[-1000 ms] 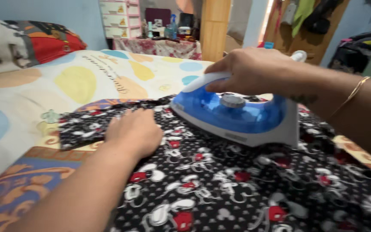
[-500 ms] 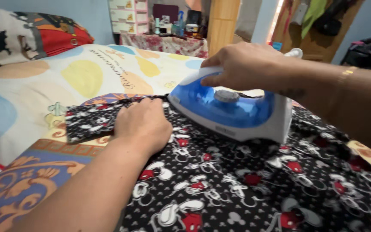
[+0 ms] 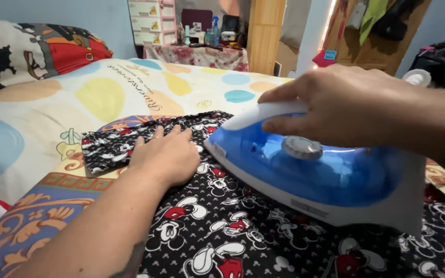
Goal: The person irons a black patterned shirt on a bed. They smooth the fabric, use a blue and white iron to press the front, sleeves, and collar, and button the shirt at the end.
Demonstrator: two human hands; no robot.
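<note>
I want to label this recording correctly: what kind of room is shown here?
Probably a bedroom at home. The person irons a black patterned cloth on a bed with a colourful spotted sheet and a pillow; a cluttered small table stands behind.

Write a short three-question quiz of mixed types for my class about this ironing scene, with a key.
1. True or false: the right hand grips the handle of the blue and white plastic steam iron.
2. Multiple choice: the left hand lies A) flat on the black cartoon-print fabric, B) on the red and black pillow, C) on the iron's dial.
3. Short answer: which way does the iron's pointed tip face, toward the left hand or away from it?

Key: 1 true. 2 A. 3 toward the left hand, with a narrow strip of fabric between them.
</note>
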